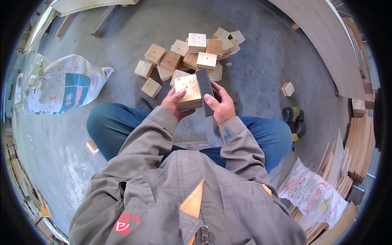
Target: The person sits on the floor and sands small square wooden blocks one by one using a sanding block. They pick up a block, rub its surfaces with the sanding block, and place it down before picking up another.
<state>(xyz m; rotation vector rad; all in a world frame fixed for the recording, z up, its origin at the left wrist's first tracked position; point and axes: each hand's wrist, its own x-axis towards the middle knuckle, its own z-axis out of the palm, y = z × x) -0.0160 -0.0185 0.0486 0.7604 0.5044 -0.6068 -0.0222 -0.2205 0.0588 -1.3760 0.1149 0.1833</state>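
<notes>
My left hand [174, 102] is closed round a pale wooden block [188, 90], its thumb on the near left corner of the top face. The block looks layered and has a small dark mark on top. In my right hand [222, 105] is a dark grey rectangular block [205, 94] that looks like a sanding block. It stands nearly upright against the right side of the wooden block, my thumb across its near face. Just beyond both hands, a loose heap of similar wooden blocks [170, 60] lies on the floor.
A white woven sack [69, 85] lies at left, another [316, 192] at lower right. A yellow-and-black power tool [293, 120] rests right of my knee. Single blocks lie at right [288, 89] and left [92, 148]. Stacked thin boards [359, 147] and a large panel [326, 36] border the right.
</notes>
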